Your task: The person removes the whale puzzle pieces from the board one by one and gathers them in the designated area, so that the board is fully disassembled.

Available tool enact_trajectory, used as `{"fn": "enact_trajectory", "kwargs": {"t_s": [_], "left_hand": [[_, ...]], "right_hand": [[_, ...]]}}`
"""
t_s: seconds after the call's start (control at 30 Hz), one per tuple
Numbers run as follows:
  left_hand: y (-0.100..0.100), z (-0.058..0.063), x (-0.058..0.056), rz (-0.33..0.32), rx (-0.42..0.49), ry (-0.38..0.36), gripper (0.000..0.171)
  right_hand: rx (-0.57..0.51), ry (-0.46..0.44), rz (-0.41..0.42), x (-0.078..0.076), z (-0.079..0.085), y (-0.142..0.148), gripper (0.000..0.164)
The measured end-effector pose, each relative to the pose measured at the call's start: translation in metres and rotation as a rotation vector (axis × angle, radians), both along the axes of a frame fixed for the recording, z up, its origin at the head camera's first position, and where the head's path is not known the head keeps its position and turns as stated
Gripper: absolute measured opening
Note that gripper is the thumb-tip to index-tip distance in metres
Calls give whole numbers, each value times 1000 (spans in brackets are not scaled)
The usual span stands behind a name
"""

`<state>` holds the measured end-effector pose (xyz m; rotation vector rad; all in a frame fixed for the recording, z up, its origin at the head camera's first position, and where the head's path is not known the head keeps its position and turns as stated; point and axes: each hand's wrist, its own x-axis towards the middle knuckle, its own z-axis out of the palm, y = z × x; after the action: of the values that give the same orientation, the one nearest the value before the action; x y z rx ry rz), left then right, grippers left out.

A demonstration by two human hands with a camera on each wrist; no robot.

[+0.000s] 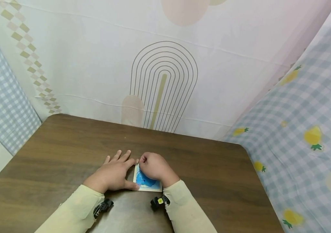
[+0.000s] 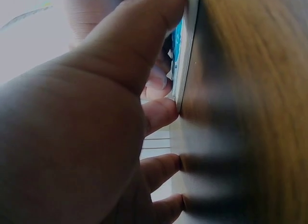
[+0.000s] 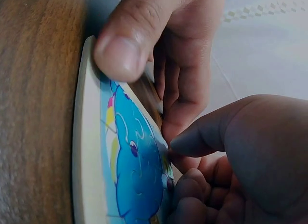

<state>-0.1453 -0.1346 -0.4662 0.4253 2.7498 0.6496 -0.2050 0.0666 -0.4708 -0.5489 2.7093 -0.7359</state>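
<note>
A small jigsaw puzzle (image 1: 147,182) lies flat on the table, a blue cartoon animal inside a pale frame. My left hand (image 1: 114,174) is spread at its left side. The left thumb (image 3: 120,55) rests on the near corner of the frame, and the index fingertip touches the far corner in the left wrist view. Over the right part of the puzzle, my right hand (image 1: 155,166) is curled. Its thumb and index fingertips come together at the picture's far side in the right wrist view, and no separate piece shows between them.
The brown wooden table (image 1: 66,145) has rounded far corners. A white patterned cloth (image 1: 95,64) hangs behind it, with checked cloth (image 1: 293,129) along the right side and more at the left. Both wrists wear small black cameras (image 1: 159,202) close above the tabletop.
</note>
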Motion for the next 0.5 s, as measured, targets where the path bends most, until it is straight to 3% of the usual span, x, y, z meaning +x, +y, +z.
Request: {"fn": "enact_trajectory", "kwargs": {"t_s": [0.23,0.5], "left_hand": [[1,-1,-1,-1,-12,1,91],[1,-3,-1,5,-17,11,89]], "right_hand": [[-19,-3,10,-1,1,1,23],[-38,-9,30,-2,1,3,12]]}}
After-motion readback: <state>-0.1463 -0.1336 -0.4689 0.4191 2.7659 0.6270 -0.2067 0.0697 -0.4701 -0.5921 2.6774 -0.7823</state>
